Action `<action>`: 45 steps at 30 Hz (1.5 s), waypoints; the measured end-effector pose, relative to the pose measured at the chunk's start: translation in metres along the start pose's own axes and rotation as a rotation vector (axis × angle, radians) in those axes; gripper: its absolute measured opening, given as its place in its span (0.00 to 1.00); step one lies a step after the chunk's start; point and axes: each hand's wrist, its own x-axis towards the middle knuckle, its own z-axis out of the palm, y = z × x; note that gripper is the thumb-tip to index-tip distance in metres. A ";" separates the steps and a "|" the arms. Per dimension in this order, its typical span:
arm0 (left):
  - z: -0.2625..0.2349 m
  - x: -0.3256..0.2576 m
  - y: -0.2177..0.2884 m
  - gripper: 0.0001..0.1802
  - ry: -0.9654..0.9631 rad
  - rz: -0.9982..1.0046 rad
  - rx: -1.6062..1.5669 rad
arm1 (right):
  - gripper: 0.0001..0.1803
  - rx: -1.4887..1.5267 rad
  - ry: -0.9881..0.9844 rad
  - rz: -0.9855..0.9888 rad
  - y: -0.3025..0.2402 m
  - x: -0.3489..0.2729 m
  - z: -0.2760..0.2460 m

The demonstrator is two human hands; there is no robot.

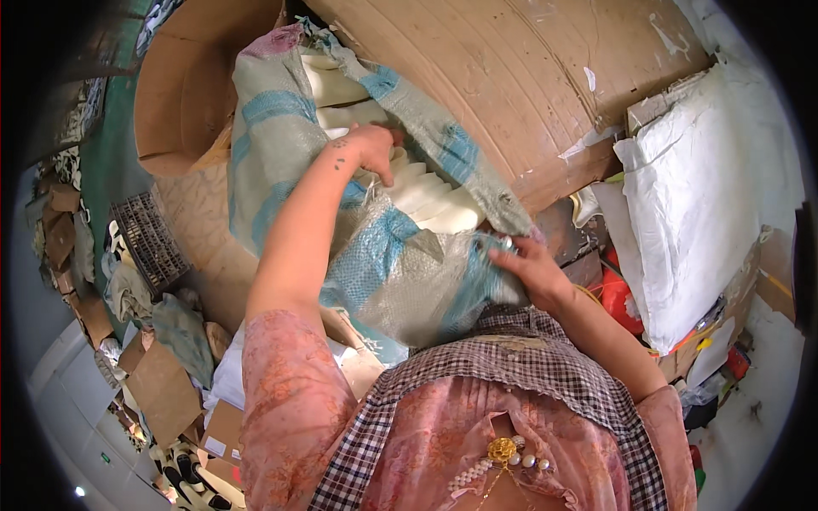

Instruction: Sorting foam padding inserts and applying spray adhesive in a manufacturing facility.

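A woven plastic sack (375,277), grey with blue bands, lies gaping in front of me. Inside it, cream-coloured curved pieces (434,200) are stacked close together; their exact kind is unclear. My left hand (372,152) reaches over the sack's opening, its thumb and fingers apart near the pieces, with some fingertips hidden. At the opening's right end, my right hand (532,268) grips the edge of the sack between thumb and fingers.
An open cardboard box (183,94) stands at the far left, with a large cardboard sheet (511,77) behind the sack. A dark plastic crate (152,243) is on the left. To the right are a white wrapped slab (694,204) and a red object (620,298).
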 end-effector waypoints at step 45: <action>-0.274 0.017 0.531 0.26 1.438 0.114 -0.758 | 0.15 -0.957 0.972 -1.954 -0.378 -0.286 -0.346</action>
